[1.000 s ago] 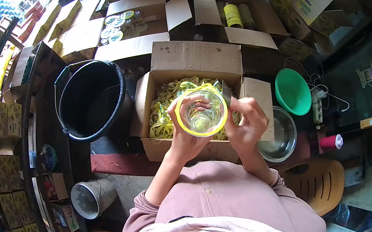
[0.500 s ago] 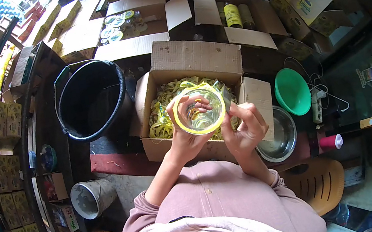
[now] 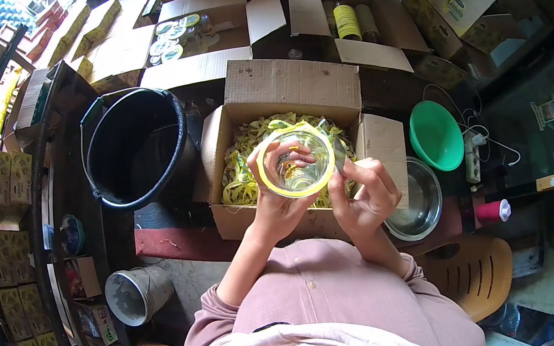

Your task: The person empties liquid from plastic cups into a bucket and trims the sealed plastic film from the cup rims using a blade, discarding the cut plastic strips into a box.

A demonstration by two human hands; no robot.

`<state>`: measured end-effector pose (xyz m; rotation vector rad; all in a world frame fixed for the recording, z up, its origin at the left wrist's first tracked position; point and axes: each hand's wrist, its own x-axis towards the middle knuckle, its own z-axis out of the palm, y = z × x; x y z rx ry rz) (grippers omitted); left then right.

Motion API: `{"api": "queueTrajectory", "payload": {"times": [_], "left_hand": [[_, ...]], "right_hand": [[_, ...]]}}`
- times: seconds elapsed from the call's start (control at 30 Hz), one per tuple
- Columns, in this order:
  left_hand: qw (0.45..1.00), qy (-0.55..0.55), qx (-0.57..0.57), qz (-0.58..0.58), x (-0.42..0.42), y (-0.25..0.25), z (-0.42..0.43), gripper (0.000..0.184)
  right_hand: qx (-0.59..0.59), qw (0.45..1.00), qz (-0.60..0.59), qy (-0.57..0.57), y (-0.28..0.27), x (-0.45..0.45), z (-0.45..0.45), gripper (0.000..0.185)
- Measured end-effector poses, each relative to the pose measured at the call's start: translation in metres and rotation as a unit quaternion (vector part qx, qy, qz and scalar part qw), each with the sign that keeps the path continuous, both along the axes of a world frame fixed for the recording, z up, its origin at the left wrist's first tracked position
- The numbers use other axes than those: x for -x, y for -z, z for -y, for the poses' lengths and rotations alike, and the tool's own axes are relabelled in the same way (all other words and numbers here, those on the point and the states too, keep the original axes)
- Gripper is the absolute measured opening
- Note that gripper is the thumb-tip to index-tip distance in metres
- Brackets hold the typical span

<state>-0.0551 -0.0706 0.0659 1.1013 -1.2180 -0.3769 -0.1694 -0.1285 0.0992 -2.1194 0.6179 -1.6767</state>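
A clear round cup (image 3: 304, 181) with a yellow rim is tilted so that its opening faces me. My left hand (image 3: 277, 206) wraps around its left side, and the fingers show through the clear wall. Close against the cup's right edge, my right hand (image 3: 370, 192) has thumb and forefinger pinched together. A thin greyish, see-through piece (image 3: 339, 151) stands at those fingertips; its kind is unclear. Below the cup, an open cardboard box (image 3: 291, 81) holds a heap of yellow and clear curled strips (image 3: 240, 183).
A black bucket (image 3: 94, 163) stands left of the box. To the right are a green basin (image 3: 441, 138), a metal bowl (image 3: 433, 209) and a pink spool (image 3: 490, 213). Behind, one open carton holds lidded cups (image 3: 175, 36), another yellow rolls (image 3: 345, 21). A grey bucket (image 3: 130, 300) sits lower left.
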Motion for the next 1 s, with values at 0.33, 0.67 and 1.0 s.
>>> {"api": "queueTrajectory", "payload": {"times": [0.33, 0.67, 1.0], "left_hand": [[0.998, 0.008, -0.034, 0.050, -0.001, 0.004, -0.005, 0.084], [0.987, 0.040, -0.053, 0.144, -0.011, 0.002, -0.009, 0.085], [0.990, 0.079, -0.032, 0.109, -0.013, -0.003, -0.006, 0.081]], "right_hand": [[-0.015, 1.000, 0.007, -0.011, 0.002, -0.001, 0.009, 0.026], [-0.036, 0.999, -0.009, -0.036, 0.000, 0.005, 0.011, 0.025], [-0.049, 0.995, -0.011, -0.082, 0.000, 0.015, 0.016, 0.023]]}}
